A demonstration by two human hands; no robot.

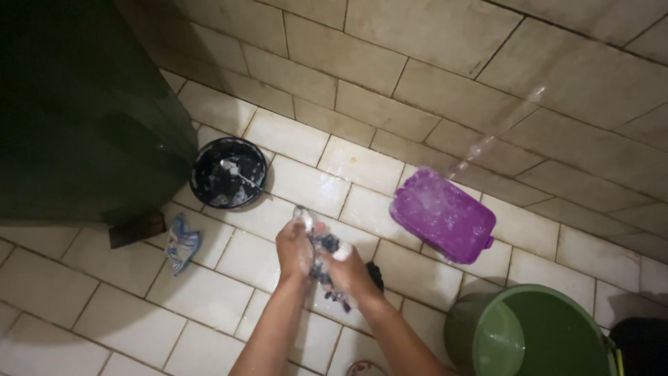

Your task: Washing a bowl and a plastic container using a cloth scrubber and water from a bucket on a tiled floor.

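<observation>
We see both hands low over a wet tiled floor [209, 292], working a soapy dark cloth [325, 245] between them. Left hand [295, 252] is closed around the upper end of the cloth, suds on the knuckles; right hand [350, 273] is closed on the lower end, fingers wrapped tight, so neither hand is open. Cloth sits bunched between the two fists, just above the floor, a dark bit of it hanging out under the right hand and seemingly touching the tiles. We judge the two-fisted grip is for rubbing the fabric against itself, hence the foam. A thin stream of water [487, 143] slants down from upper right into a purple rectangular tub [443, 214], which stands just right of the hands, likely placed there to catch it. A green bucket [536, 334] is at lower right, near the right forearm, within reach. A round black bowl [228, 173] with suds and some dark contents sits up-left of the hands, beside a big dark green container [83, 111]. A small blue and white crumpled cloth [182, 242] lies on the floor left of the hands, apart from them. Tiled wall [431, 63] behind.
</observation>
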